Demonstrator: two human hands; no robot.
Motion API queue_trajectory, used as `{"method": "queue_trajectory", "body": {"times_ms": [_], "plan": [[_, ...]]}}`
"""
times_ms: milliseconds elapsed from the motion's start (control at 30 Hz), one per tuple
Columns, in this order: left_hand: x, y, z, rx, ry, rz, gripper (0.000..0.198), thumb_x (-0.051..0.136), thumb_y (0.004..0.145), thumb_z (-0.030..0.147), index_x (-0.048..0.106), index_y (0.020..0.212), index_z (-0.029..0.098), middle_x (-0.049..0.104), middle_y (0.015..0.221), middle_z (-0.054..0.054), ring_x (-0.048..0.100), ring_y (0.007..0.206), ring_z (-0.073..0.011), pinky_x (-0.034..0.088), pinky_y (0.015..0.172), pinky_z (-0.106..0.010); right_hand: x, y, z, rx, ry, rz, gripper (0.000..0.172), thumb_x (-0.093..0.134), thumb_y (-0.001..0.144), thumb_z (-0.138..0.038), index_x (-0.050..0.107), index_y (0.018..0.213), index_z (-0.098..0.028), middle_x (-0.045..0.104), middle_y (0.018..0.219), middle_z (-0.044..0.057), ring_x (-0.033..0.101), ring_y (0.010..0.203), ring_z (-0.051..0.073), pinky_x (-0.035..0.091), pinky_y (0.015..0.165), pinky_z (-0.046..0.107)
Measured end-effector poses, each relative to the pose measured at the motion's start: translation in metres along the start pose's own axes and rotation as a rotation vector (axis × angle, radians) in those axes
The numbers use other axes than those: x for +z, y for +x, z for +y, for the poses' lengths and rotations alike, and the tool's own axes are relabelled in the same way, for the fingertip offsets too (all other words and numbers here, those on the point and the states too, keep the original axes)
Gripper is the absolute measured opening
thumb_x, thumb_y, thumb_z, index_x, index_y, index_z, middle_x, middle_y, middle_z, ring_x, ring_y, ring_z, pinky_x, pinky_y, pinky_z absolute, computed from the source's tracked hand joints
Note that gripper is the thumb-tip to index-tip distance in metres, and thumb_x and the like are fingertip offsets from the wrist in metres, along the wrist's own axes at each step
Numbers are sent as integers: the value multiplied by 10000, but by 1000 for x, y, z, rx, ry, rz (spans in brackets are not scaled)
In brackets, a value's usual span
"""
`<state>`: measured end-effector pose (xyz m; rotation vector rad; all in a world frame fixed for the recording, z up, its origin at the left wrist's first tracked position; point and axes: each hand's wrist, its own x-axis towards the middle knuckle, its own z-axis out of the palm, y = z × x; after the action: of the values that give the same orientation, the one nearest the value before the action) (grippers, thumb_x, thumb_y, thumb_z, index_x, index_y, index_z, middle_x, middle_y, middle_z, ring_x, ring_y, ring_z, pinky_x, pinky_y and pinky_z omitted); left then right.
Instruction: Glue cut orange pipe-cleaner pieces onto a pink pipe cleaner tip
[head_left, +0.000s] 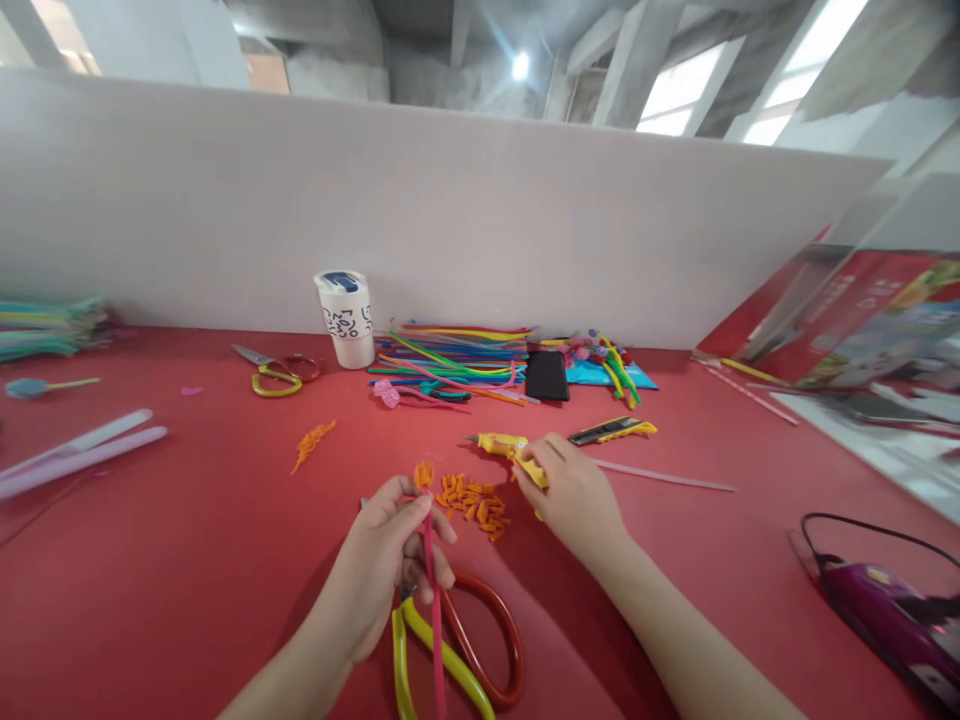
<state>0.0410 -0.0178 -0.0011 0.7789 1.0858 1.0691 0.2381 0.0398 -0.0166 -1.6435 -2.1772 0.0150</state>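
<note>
My left hand (401, 545) pinches a pink pipe cleaner (435, 630) between thumb and fingers. Small orange pieces (424, 474) form a tuft at its upper end. My right hand (566, 490) is closed around the rear of a yellow glue tube (501, 444), whose thin tip points left. A bit of orange shows by its fingertips. Between the hands lies a loose pile of short orange pieces (472, 503). Partly under my left hand are scissors with red and yellow handles (487, 640); their blades are mostly hidden.
Scissors (277, 375), a white cup (346, 318), many coloured pipe cleaners (457, 350) and a black flat object (547, 376) lie toward the white partition (450, 210). A utility knife (613, 430) is beyond my right hand. A purple corded device (885, 620) stands at right.
</note>
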Motion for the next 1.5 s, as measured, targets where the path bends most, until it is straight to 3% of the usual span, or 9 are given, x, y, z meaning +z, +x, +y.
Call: {"method": "queue_trajectory", "body": {"times_ms": [100, 200, 533, 733, 933, 1000, 1100, 1333, 1500], "plan": [[2, 0, 0, -2, 6, -11, 165, 514, 805, 309, 408, 757, 191, 609, 699, 23, 544, 358, -65, 361, 289, -136, 3, -5, -13, -345, 65, -99, 108, 490, 838, -180, 592, 808, -194, 583, 844, 35, 512, 818, 170, 374, 752, 268], [3, -1, -1, -4, 10, -10, 152, 500, 814, 310, 414, 773, 191, 609, 703, 23, 541, 355, -65, 360, 284, -136, 12, -8, -22, -489, 76, -119, 125, 484, 829, -119, 597, 801, -165, 583, 822, 59, 481, 798, 193, 374, 753, 318], [5, -3, 0, -32, 32, -29, 135, 466, 830, 282, 389, 761, 194, 609, 670, 25, 537, 348, -65, 362, 279, -134, 11, -9, -16, -343, 179, -56, 120, 436, 865, -84, 530, 843, -155, 586, 786, 35, 512, 748, 157, 401, 662, 253], [5, -2, 0, -29, 35, -29, 137, 469, 827, 289, 400, 764, 189, 611, 676, 22, 535, 346, -63, 365, 277, -133, 14, -8, -30, -398, 121, -70, 28, 558, 797, -153, 586, 801, -154, 586, 822, 54, 482, 789, 198, 384, 718, 313], [6, -2, 0, -32, 39, -25, 137, 475, 822, 304, 416, 776, 190, 616, 676, 25, 534, 342, -64, 365, 274, -133, 26, -7, -44, -457, 12, -81, 128, 537, 794, -66, 609, 721, -142, 576, 723, 49, 474, 704, 190, 376, 659, 305], [5, -2, 0, -33, 32, -22, 139, 486, 814, 306, 418, 772, 193, 614, 666, 30, 534, 339, -66, 361, 271, -133, 26, -9, -43, -459, 22, -69, 115, 523, 812, -67, 617, 808, -134, 581, 765, 55, 475, 730, 191, 386, 676, 302], [5, -2, 0, -38, 21, -30, 141, 501, 805, 310, 424, 777, 195, 616, 665, 30, 539, 340, -70, 362, 272, -136, 23, -10, -41, -418, 129, -32, 174, 475, 843, -64, 593, 950, -134, 572, 852, 68, 478, 797, 194, 402, 713, 302], [7, -4, -1, -57, -3, -69, 148, 486, 815, 310, 404, 778, 193, 626, 710, 8, 536, 335, -70, 355, 267, -142, 12, -10, -31, -242, 503, -19, 158, 456, 839, -55, 556, 822, -177, 570, 832, 29, 514, 812, 164, 424, 738, 295], [6, -4, 1, -26, -13, -44, 147, 501, 811, 298, 408, 771, 191, 631, 702, 4, 541, 345, -69, 356, 270, -132, 11, -13, -31, -345, 298, -67, 136, 502, 798, -66, 577, 834, -174, 586, 849, 44, 498, 810, 184, 393, 724, 310]]}}
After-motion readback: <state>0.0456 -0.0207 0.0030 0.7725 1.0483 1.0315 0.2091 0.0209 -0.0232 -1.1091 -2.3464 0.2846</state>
